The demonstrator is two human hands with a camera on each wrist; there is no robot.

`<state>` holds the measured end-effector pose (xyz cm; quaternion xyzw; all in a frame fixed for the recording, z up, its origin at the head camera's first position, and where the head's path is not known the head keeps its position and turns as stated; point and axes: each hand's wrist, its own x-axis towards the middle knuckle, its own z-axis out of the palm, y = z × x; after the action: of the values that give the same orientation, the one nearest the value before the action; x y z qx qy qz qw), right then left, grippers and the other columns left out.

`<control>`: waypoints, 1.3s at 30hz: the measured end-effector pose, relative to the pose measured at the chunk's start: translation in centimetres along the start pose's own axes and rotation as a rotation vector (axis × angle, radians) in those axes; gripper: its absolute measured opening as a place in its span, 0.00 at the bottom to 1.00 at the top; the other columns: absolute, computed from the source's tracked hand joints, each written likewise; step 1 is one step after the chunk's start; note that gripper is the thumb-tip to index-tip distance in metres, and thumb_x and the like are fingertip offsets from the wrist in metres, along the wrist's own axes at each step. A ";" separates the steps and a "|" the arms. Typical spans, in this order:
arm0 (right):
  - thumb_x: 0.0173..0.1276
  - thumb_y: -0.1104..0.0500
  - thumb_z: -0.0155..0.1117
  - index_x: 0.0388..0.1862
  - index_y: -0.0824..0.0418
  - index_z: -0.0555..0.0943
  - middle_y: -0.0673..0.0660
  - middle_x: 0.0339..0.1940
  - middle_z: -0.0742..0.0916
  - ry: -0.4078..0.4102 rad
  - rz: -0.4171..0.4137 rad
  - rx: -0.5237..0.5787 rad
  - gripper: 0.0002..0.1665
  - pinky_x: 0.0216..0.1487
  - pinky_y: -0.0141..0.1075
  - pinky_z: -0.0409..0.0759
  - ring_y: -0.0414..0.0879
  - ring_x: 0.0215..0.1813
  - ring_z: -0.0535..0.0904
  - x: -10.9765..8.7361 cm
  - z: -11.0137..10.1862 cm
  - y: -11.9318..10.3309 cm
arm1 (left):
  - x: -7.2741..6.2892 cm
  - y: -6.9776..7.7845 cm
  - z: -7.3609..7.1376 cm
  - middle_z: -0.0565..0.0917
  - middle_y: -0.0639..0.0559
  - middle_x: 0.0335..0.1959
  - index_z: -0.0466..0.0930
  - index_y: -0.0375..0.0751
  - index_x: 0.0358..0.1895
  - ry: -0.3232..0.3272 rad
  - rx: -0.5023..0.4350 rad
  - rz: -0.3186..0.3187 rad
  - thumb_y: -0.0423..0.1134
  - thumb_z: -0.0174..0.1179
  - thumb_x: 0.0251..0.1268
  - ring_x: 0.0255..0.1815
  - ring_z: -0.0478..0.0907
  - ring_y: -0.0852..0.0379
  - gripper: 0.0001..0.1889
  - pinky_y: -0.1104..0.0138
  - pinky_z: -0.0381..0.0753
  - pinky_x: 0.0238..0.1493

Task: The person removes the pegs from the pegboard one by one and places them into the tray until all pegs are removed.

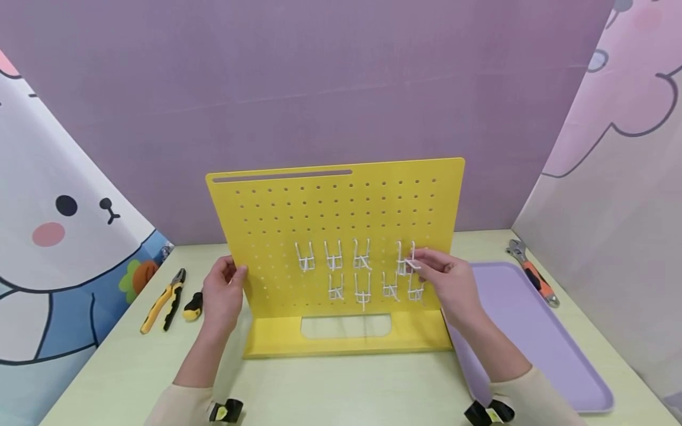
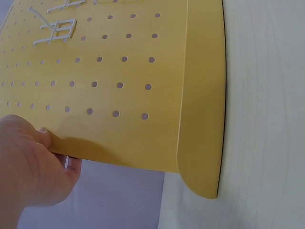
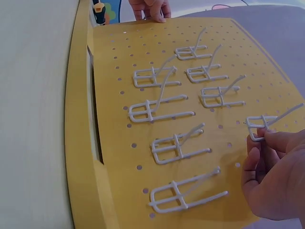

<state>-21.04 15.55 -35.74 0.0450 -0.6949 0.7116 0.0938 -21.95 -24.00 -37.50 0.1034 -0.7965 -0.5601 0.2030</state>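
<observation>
A yellow pegboard point(image 1: 330, 204) stands upright on its flat base, leaning back a little. My left hand point(image 1: 222, 296) grips its left edge, thumb on the front and fingers behind, as the left wrist view shows. At the right side of the board, my right hand point(image 1: 455, 287) pinches a white wire hook point(image 3: 284, 114) between thumb and fingers. That hook lies against the holes, right of the upper row. Several more white wire hooks point(image 1: 362, 290) hang in two rows across the lower half, their prongs pointing outward.
To the right lies a purple tray point(image 1: 533, 337), partly behind the right forearm. An orange-handled adjustable wrench point(image 1: 535, 278) rests beyond it. Yellow-and-black pliers point(image 1: 156, 307) and a short yellow-and-black handle point(image 1: 193, 307) lie left of the board. A purple wall point(image 1: 319, 89) rises behind.
</observation>
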 end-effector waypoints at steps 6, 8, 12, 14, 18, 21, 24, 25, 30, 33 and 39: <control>0.69 0.68 0.68 0.56 0.78 0.80 0.48 0.37 0.91 0.015 0.016 -0.023 0.20 0.39 0.34 0.85 0.41 0.37 0.87 -1.0 -1.8 -0.3 | 0.0 -0.1 0.0 0.76 0.42 0.49 0.73 0.33 0.60 -0.005 0.008 0.010 0.33 0.52 0.79 0.53 0.73 0.53 0.13 0.77 0.75 0.46; 0.69 0.67 0.69 0.57 0.78 0.79 0.47 0.37 0.90 0.019 0.027 -0.050 0.21 0.38 0.33 0.85 0.40 0.36 0.86 -1.3 -2.5 -0.2 | 0.0 -0.1 -0.1 0.76 0.42 0.50 0.73 0.33 0.60 -0.006 0.007 0.009 0.33 0.52 0.79 0.54 0.73 0.53 0.13 0.77 0.76 0.47; 0.69 0.65 0.69 0.58 0.78 0.79 0.47 0.36 0.90 0.028 0.034 -0.092 0.23 0.37 0.31 0.85 0.40 0.34 0.84 -1.7 -3.8 0.1 | 0.0 0.0 -0.1 0.76 0.43 0.50 0.73 0.33 0.60 -0.006 0.002 0.001 0.33 0.53 0.79 0.55 0.73 0.53 0.13 0.77 0.76 0.48; 0.69 0.64 0.70 0.58 0.78 0.79 0.47 0.36 0.90 0.033 0.032 -0.107 0.24 0.37 0.31 0.85 0.40 0.33 0.84 -1.8 -4.5 0.3 | 0.1 0.0 -0.1 0.76 0.43 0.50 0.73 0.33 0.60 -0.005 0.002 -0.001 0.33 0.53 0.79 0.55 0.72 0.53 0.13 0.77 0.75 0.47; 0.69 0.64 0.70 0.57 0.77 0.80 0.46 0.34 0.90 0.043 0.024 -0.098 0.22 0.37 0.32 0.85 0.40 0.32 0.84 -1.9 -5.7 0.8 | 0.1 -0.1 0.0 0.76 0.43 0.49 0.73 0.33 0.59 -0.004 0.003 0.007 0.33 0.53 0.79 0.54 0.72 0.53 0.13 0.78 0.75 0.46; 0.69 0.65 0.69 0.55 0.72 0.84 0.46 0.34 0.90 0.045 0.029 -0.089 0.17 0.38 0.33 0.85 0.40 0.32 0.84 -1.9 -6.6 1.2 | 0.0 -0.2 0.0 0.76 0.42 0.48 0.74 0.33 0.59 -0.002 -0.001 0.015 0.32 0.53 0.78 0.53 0.72 0.53 0.12 0.78 0.75 0.45; 0.69 0.65 0.70 0.51 0.66 0.86 0.46 0.34 0.90 0.039 0.043 -0.083 0.13 0.38 0.33 0.85 0.40 0.34 0.85 -1.8 -7.5 1.6 | 0.0 -0.2 0.0 0.76 0.42 0.48 0.74 0.32 0.59 -0.002 -0.006 0.021 0.32 0.53 0.78 0.53 0.73 0.53 0.12 0.78 0.75 0.45; 0.69 0.64 0.69 0.51 0.65 0.87 0.45 0.35 0.90 0.036 0.049 -0.091 0.13 0.38 0.32 0.85 0.39 0.34 0.85 -1.8 -7.7 1.7 | 0.0 -0.1 0.0 0.76 0.42 0.48 0.74 0.33 0.58 -0.001 -0.005 0.020 0.31 0.53 0.78 0.53 0.73 0.53 0.12 0.78 0.75 0.45; 0.71 0.62 0.69 0.51 0.58 0.88 0.43 0.37 0.90 0.019 0.084 -0.130 0.11 0.41 0.33 0.85 0.39 0.38 0.86 -1.7 -9.0 2.2 | 0.0 0.1 0.0 0.76 0.42 0.49 0.73 0.33 0.59 0.001 0.000 0.006 0.32 0.53 0.78 0.54 0.73 0.53 0.12 0.79 0.75 0.45; 0.72 0.61 0.68 0.49 0.55 0.88 0.41 0.37 0.89 0.013 0.091 -0.137 0.09 0.42 0.32 0.85 0.39 0.39 0.85 -1.5 -9.7 2.4 | 0.0 0.2 -0.1 0.76 0.42 0.49 0.73 0.33 0.59 -0.002 0.000 -0.002 0.32 0.53 0.78 0.54 0.73 0.53 0.12 0.78 0.75 0.45; 0.72 0.63 0.67 0.40 0.49 0.88 0.42 0.36 0.89 0.005 0.102 -0.058 0.08 0.40 0.31 0.85 0.38 0.39 0.85 -1.1 -11.1 3.0 | 0.0 0.1 -0.1 0.76 0.42 0.49 0.73 0.33 0.58 -0.012 -0.013 0.002 0.31 0.53 0.78 0.56 0.72 0.52 0.12 0.77 0.76 0.47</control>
<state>-19.82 26.45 -39.22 0.0049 -0.7163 0.6951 0.0606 -21.90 -24.04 -37.40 0.0978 -0.7941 -0.5656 0.1996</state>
